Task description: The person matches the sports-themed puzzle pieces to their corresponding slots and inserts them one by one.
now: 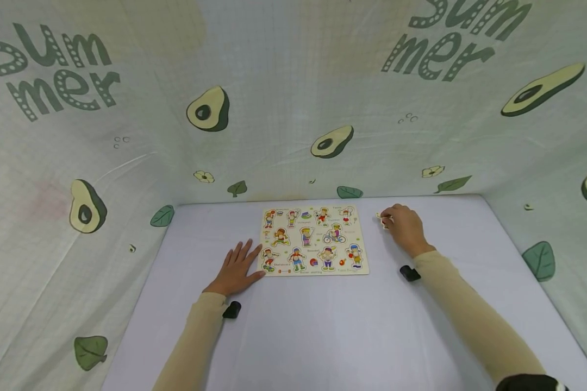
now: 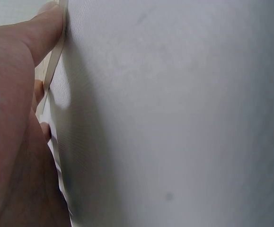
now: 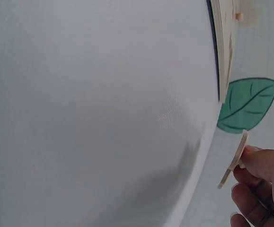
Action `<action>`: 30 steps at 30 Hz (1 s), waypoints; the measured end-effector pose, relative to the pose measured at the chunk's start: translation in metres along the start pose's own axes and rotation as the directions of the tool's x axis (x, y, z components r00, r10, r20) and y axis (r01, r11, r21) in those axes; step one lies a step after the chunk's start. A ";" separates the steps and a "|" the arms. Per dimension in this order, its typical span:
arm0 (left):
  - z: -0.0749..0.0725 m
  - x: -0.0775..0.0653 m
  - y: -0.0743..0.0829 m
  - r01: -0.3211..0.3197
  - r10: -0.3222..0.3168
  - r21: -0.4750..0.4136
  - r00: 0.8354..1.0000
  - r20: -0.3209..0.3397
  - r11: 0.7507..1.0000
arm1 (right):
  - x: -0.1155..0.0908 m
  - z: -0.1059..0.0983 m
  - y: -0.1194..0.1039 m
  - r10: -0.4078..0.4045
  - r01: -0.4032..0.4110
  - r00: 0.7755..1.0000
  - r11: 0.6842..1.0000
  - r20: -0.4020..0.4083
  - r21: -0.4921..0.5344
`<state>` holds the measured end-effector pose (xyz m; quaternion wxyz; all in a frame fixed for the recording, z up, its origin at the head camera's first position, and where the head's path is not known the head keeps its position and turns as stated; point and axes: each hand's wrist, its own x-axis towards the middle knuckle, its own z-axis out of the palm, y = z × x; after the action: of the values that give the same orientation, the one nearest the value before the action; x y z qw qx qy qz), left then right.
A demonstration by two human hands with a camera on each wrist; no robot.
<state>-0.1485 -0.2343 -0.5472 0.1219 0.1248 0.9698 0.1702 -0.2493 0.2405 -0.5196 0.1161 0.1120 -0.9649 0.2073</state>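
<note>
A wooden puzzle board (image 1: 293, 260) with several painted sports figures lies flat toward the back of the table. Spread fingers of my left hand (image 1: 235, 270) rest at the board's left edge; in the left wrist view the thumb (image 2: 49, 28) touches the board's side. To the right of the board, my right hand (image 1: 406, 228) pinches a small wooden puzzle piece (image 3: 235, 158) between thumb and fingertips. That piece is held above the table, seen edge-on in the right wrist view, so its picture is hidden there.
The table (image 1: 313, 331) has a pale cloth top. Behind it hangs a curtain (image 1: 274, 81) printed with avocados, leaves and lettering, also along both sides. A black wrist device (image 1: 232, 310) sits by the left wrist, another black device (image 1: 410, 273) by the right.
</note>
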 end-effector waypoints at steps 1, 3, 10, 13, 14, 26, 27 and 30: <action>0.001 0.000 -0.001 -0.009 0.009 -0.001 1.000 -0.008 1.000 | 0.001 0.002 -0.002 -0.003 0.003 1.000 1.000 0.002 0.000; 0.002 0.000 -0.003 -0.023 0.022 -0.007 1.000 -0.021 1.000 | 0.003 0.006 -0.006 -0.009 0.009 1.000 1.000 0.005 0.004; 0.001 0.001 -0.003 0.001 -0.001 0.011 1.000 0.018 1.000 | 0.007 0.012 -0.018 -0.019 0.018 0.999 1.000 0.027 0.022; -0.002 0.002 -0.002 0.012 -0.013 0.012 0.999 0.037 1.000 | 0.009 0.013 -0.023 -0.023 0.022 0.999 0.999 0.038 0.030; -0.002 0.001 -0.002 0.014 -0.014 0.013 0.999 0.040 1.000 | 0.010 0.014 -0.025 -0.024 0.023 0.999 0.999 0.042 0.032; -0.005 0.001 -0.001 0.010 -0.010 0.003 0.999 0.035 1.000 | 0.020 0.026 -0.039 -0.043 0.039 0.997 0.998 0.069 0.047; -0.004 0.001 -0.001 0.009 -0.010 0.003 0.999 0.035 1.000 | 0.021 0.027 -0.040 -0.046 0.043 0.997 0.998 0.069 0.049; -0.003 0.001 -0.002 0.011 -0.011 0.010 0.999 0.038 1.000 | 0.024 0.030 -0.044 -0.056 0.052 0.996 0.997 0.070 0.058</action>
<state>-0.1508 -0.2370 -0.5458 0.1407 0.1231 0.9689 0.1624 -0.2663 0.1849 -0.5233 0.0840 0.1488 -0.9589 0.2266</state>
